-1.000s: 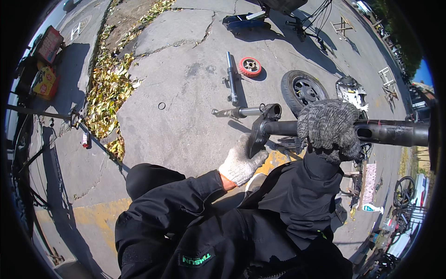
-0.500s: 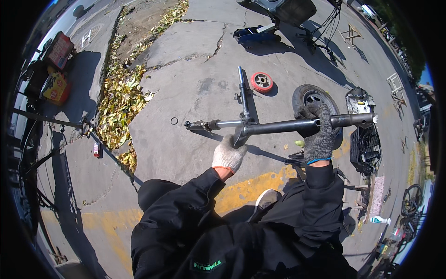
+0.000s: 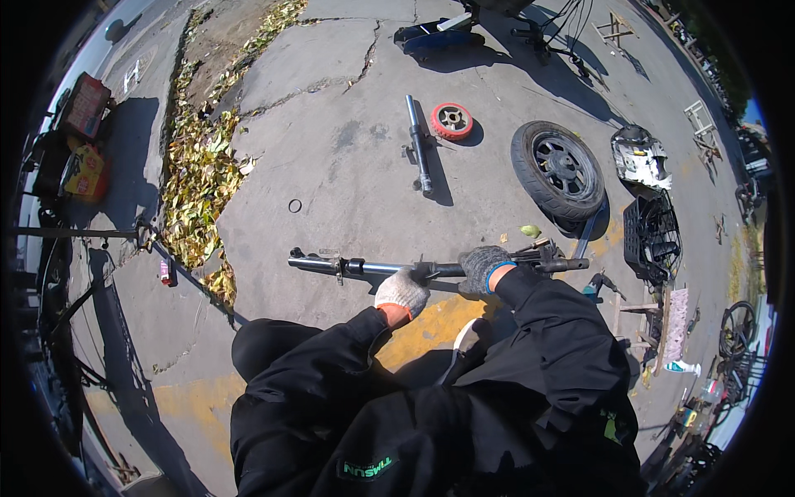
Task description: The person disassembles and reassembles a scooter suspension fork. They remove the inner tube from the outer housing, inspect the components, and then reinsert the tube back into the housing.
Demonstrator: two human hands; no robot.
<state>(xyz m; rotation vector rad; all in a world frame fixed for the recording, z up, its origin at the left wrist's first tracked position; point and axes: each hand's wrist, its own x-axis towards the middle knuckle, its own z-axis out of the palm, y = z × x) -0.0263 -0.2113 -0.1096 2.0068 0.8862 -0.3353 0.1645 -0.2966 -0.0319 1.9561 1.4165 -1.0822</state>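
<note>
A long black and silver fork assembly lies crosswise in front of me, its narrow silver leg toward the left and its dark tube toward the right. My left hand, in a white knitted glove, is closed around it near the middle. Just to the right, my right hand, in a grey glove with a blue cuff, grips the same assembly; its fingers are partly hidden. Farther off, a loose fork leg lies on the pavement beside a small red-rimmed wheel.
A tyred wheel lies at the right, near a black basket and a white and black part. A thin black ring is on the concrete. Dry leaves fill a strip at left. A scooter stands beyond.
The fork assembly has come down and nearer to me. My right hand has moved left along it, closer to my left hand. The loose fork leg now shows apart from it.
</note>
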